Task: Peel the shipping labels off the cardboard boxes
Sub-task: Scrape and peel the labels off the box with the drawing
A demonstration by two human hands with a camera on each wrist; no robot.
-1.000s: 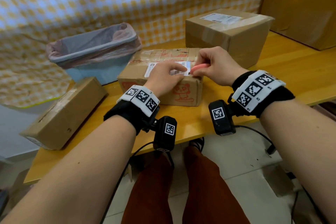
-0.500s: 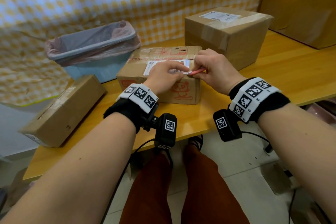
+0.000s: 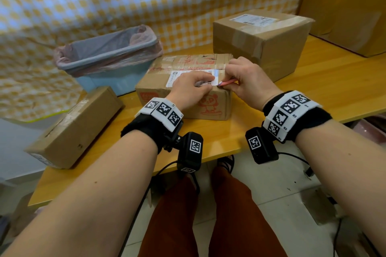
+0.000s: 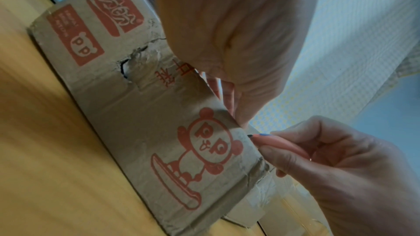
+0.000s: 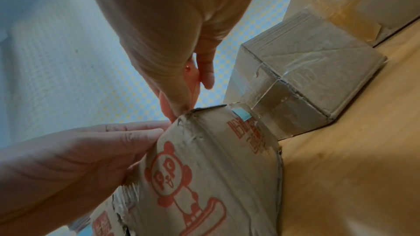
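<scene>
Printed box (image 3: pixel 183 89) sits mid tabletop (image 3: pixel 313 89), shipping label (image 3: pixel 188 75) stuck on its top. Left hand (image 3: pixel 190 87) lies flat, fingers pressing the label. Right hand (image 3: pixel 248 81) curled round a pink tool (image 3: pixel 226 83), tip at the label's right edge. Second labelled box (image 3: pixel 263 39) behind.

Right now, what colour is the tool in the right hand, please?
Pink tool, clearest in the head view.
</scene>
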